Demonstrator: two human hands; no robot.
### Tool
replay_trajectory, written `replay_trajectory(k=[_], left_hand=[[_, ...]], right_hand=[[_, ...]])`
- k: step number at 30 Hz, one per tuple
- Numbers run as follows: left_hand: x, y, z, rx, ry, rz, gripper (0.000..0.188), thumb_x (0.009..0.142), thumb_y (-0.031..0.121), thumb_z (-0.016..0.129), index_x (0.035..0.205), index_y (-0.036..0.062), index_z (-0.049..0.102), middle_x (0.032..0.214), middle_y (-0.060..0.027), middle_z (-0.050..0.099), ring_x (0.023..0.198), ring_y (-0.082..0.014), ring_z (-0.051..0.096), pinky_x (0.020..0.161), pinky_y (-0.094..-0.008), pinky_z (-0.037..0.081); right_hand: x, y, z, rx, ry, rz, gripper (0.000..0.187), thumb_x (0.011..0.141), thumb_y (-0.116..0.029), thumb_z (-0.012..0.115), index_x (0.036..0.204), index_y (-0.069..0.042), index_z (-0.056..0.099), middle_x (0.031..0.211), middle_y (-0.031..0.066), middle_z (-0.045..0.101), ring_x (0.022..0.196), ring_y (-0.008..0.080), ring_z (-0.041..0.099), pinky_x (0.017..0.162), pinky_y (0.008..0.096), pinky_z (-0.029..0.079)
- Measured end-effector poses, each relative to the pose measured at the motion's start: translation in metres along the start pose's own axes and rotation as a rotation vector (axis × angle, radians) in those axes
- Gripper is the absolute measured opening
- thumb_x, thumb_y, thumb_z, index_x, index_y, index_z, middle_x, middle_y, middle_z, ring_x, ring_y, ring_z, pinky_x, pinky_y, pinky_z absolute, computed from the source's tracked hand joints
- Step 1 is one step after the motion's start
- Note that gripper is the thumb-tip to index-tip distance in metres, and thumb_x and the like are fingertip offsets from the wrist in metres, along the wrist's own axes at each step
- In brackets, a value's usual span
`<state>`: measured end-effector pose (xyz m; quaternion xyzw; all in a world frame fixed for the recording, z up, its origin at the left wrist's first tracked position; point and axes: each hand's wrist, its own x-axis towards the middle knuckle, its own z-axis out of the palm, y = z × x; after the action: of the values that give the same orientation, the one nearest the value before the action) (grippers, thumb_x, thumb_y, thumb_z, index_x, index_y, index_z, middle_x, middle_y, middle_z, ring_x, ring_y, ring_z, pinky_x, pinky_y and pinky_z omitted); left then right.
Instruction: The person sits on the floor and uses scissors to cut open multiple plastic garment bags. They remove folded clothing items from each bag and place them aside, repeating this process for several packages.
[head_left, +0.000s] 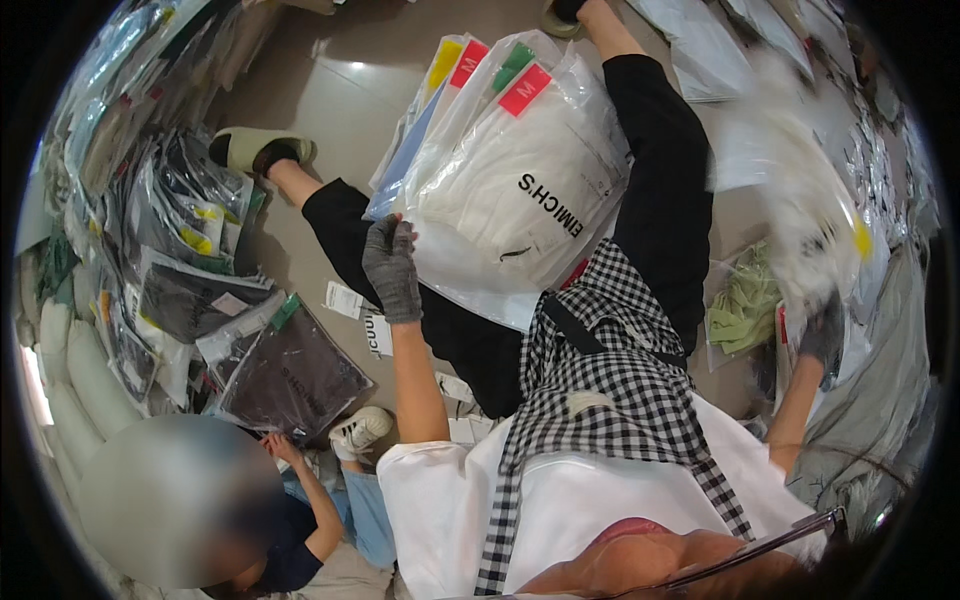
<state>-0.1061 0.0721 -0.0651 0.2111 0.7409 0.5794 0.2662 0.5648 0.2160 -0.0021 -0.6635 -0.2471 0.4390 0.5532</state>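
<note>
On my lap lies a stack of clear plastic bags with folded garments, a bagged white garment (500, 190) uppermost, with red, green and yellow tags along its far edges. My left hand (392, 268), in a grey fingerless glove, has its fingers closed at the left edge of the stack's plastic. Far to the right, my gloved right hand (822, 338) grips the lower end of another bagged white garment (805, 215). That bag is smeared by motion, and a yellow patch shows on its right side. The fingers of this hand are partly blurred.
Heaps of bagged garments (190, 210) rise on the left, and more bags (700, 45) line the right. A bagged light green garment (745, 300) lies beside my right leg. At lower left, another person's hand (283, 447) touches a bagged dark garment (295, 375). White paper labels (345, 300) lie on the floor.
</note>
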Motion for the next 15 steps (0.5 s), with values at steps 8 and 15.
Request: replay_trajectory(k=[8,15], left_hand=[[-0.003,-0.039,-0.011,0.492,0.141,0.096,0.011,0.08,0.01,0.065,0.084,-0.0002,0.063,0.074,-0.0071,0.063,0.068,-0.0153,0.059,0.065,-0.0292,0.048],[-0.046,-0.035,0.029,0.451,-0.177,-0.265,0.016,0.082,0.02,0.063,0.084,0.0036,0.063,0.066,-0.011,0.062,0.06,-0.0247,0.061,0.06,-0.0336,0.049]], right_hand=[[-0.01,0.084,0.025,-1.045,-0.406,-1.096,0.04,0.088,-0.018,0.042,0.121,0.002,0.051,0.115,0.0125,0.058,0.099,0.0211,0.057,0.088,0.0302,0.044],[-0.16,0.107,0.388,-0.717,-1.323,-0.446,0.02,0.085,-0.017,0.064,0.096,0.0,0.065,0.089,0.0073,0.065,0.083,0.0128,0.061,0.077,0.0259,0.049]])
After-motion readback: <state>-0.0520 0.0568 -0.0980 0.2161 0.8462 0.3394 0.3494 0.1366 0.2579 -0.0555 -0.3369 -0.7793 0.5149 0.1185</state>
